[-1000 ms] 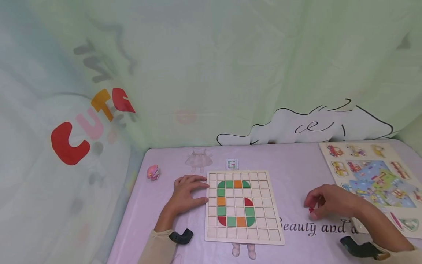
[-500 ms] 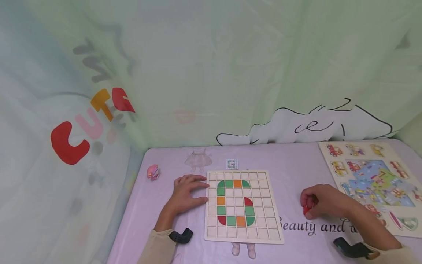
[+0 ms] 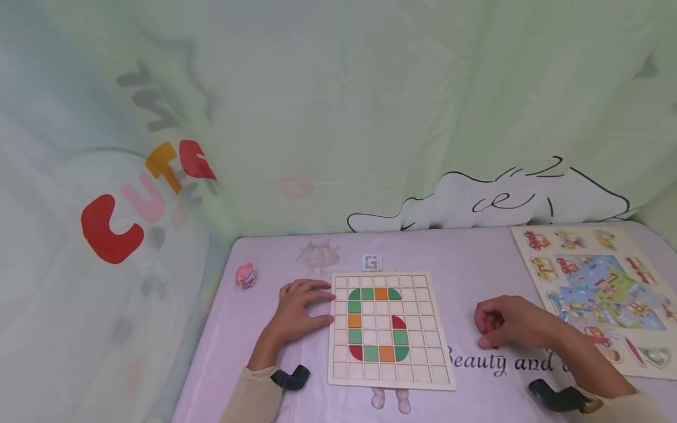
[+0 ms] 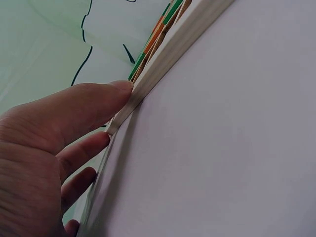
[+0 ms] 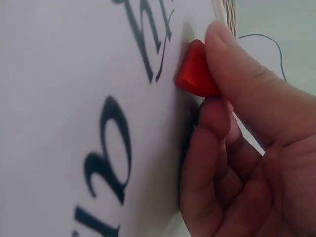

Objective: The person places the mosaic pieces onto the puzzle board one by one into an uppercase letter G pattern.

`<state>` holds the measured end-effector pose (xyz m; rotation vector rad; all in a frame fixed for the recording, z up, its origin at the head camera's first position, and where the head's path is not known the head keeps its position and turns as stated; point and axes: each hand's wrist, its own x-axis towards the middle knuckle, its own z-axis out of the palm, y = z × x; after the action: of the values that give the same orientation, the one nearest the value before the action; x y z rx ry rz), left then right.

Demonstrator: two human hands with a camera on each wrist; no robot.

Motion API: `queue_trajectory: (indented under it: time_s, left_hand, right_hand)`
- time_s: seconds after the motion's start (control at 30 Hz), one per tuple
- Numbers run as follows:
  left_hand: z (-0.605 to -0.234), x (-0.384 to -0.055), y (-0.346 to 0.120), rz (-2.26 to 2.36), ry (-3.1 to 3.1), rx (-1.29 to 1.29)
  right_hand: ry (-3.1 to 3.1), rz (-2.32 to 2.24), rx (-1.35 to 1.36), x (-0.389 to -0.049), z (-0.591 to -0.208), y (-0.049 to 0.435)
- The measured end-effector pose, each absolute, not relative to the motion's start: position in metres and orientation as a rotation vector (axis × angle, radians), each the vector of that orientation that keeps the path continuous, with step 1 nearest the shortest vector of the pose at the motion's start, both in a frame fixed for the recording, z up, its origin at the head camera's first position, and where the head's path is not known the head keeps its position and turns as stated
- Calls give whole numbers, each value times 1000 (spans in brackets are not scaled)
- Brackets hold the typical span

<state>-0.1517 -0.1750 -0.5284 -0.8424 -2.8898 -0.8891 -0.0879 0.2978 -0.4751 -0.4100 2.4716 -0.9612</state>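
A wooden grid board (image 3: 423,376) lies on the table with green, orange and red tiles set in its squares, forming a G-like outline. Along its left edge rests my left hand (image 3: 302,309), thumb and fingertips at the wooden rim, fingers spread and fairly straight; the left wrist view shows the thumb (image 4: 111,96) against that rim. To the right of the board, close over the tablecloth, my right hand (image 3: 513,322) pinches a red quarter-circle tile (image 5: 197,71) between thumb and curled fingers. The head view shows little of this tile, as the fingers mostly cover it.
Just behind the board lies a small pattern card (image 3: 372,262) with a similar G. A pink toy (image 3: 245,275) sits at the back left. At the right lies a vehicle picture puzzle (image 3: 592,282), partly behind my right arm. A curtain (image 3: 338,135) hangs behind the table.
My right hand has moved a little to the left, toward the board, with the red tile in its fingers. The left hand has stayed at the board's edge.
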Motion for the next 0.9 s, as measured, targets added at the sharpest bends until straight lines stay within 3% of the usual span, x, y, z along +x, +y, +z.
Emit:
queue_trajectory:
  time_s: [0.4,0.9]
  left_hand:
    - [-527,-151,-173,-882,-2881,-842]
    - [-527,-150,-173,-850,-2911,-803]
  right_hand:
    - [2176,-1314,-376,-92,-481,279]
    - [2277,-1295,-373,-107,-474,218]
